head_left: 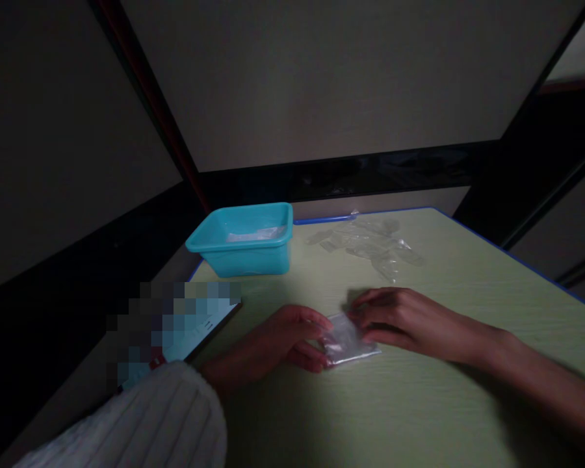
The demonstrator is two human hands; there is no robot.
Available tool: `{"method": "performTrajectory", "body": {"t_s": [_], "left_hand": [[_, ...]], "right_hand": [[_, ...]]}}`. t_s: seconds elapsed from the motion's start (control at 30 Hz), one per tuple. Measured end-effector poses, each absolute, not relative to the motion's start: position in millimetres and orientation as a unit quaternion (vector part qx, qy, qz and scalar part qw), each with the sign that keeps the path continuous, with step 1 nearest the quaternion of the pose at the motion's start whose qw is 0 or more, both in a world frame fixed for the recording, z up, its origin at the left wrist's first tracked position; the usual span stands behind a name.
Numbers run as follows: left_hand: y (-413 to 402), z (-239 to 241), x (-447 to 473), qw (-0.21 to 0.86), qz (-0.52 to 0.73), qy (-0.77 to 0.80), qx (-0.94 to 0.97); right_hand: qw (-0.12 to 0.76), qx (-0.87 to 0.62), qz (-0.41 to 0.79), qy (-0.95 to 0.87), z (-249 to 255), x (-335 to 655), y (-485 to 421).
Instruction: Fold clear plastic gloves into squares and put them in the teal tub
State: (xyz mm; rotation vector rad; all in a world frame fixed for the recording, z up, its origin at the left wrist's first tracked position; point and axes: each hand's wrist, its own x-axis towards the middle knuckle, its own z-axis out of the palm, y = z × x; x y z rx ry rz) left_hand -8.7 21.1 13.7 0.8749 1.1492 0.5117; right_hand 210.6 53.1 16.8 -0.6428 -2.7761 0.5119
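A small clear plastic bag (pixel 347 342) lies flat on the pale green table (pixel 419 403). My left hand (pixel 277 341) pinches its left edge with thumb and fingertips. My right hand (pixel 400 318) rests on the bag's top right side, fingers curled down onto it. A white knitted sleeve covers my left forearm.
A turquoise plastic tub (pixel 244 240) with something clear inside stands at the table's far left corner. A loose pile of clear plastic bags (pixel 370 244) lies at the far edge. A tablet or phone (pixel 195 325) lies at the left edge. The room is dim.
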Motion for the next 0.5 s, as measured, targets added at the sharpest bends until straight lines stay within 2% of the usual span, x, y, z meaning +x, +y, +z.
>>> {"method": "performTrajectory", "body": {"t_s": [0.23,0.5], "left_hand": [[19,17,-13,0.727,0.230,0.502,0.408],[22,14,-27,0.744,0.214,0.450,0.445]], "right_hand": [[0.103,-0.236,0.114,-0.960,15,213,53],[0.104,-0.236,0.100,-0.961,15,211,54]]}}
